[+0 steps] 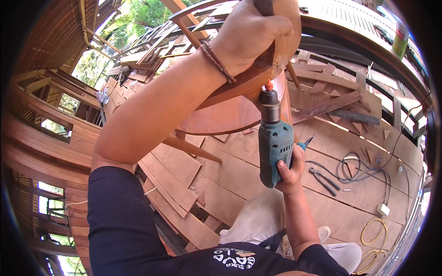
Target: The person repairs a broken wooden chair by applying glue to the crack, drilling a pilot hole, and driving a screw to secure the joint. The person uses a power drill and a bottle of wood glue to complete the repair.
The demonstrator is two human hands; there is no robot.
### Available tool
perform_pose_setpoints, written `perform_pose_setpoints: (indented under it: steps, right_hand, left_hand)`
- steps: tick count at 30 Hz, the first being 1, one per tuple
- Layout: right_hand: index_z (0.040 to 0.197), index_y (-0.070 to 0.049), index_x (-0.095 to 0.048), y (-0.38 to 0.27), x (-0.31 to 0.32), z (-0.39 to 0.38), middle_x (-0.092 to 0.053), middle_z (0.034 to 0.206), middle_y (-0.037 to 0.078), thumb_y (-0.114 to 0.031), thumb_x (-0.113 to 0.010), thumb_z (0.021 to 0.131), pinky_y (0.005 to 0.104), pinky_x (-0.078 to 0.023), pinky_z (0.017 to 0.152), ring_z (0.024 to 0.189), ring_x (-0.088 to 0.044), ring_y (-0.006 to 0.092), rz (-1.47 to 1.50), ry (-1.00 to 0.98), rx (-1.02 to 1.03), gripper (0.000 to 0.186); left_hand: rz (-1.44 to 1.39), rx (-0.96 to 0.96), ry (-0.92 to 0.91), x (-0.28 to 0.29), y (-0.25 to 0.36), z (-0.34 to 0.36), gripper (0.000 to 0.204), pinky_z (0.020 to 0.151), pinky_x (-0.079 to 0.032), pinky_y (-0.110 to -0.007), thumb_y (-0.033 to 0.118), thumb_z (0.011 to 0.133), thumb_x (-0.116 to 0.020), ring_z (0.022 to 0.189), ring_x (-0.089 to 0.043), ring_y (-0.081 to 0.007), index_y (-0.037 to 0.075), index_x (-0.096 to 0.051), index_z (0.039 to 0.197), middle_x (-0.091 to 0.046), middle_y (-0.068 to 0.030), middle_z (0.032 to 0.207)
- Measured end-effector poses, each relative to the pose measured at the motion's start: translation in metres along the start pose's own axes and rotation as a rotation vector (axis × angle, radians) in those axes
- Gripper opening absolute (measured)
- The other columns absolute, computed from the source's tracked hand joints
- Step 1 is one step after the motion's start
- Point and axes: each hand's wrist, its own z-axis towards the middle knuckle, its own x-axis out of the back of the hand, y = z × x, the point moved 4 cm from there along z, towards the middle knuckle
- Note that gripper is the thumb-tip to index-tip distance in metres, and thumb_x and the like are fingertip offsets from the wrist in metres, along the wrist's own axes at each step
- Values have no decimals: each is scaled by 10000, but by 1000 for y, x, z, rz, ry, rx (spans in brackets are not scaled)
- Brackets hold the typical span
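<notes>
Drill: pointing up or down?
Up. The drill stands chuck-up, its tip against the curved wood piece; the right hand grips its handle below.

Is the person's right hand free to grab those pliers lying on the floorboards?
Probably not at once: the right hand is wrapped around the teal drill, pressed up into the wooden chair. The pliers lie unobstructed nearby.

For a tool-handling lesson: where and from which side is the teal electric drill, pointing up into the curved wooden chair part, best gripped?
Probably by the lower body of the teal electric drill, from its right side, as the right hand does: the chuck end is against the curved wooden chair part.
</notes>
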Motion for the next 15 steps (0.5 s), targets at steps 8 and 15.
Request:
perform_pose_setpoints:
  steps: [8, 15]
  right_hand:
    - [1207, -329, -578, -6, 4, 6, -564, 1288, 217, -201, -812, 666, 445, -426, 907, 1131, -580, 332, 30, -50, -38, 603]
    - [1154, -400, -599, -16, -1, -1, -577, 1259, 185, -221, -792, 707, 466, -441, 918, 1140, -577, 310, 81, -78, -135, 519]
  left_hand:
    - [172, -95, 65, 5, 11, -4, 319, 810, -501, -288, -4, 816, -614, 895, -624, -159, -22, -600, 1135, -643, -69, 1014]
    - [140, 48, 149, 6, 11, -18, 319, 814, -477, -261, -3, 803, -630, 897, -609, -130, -16, -604, 1121, -651, -38, 985]
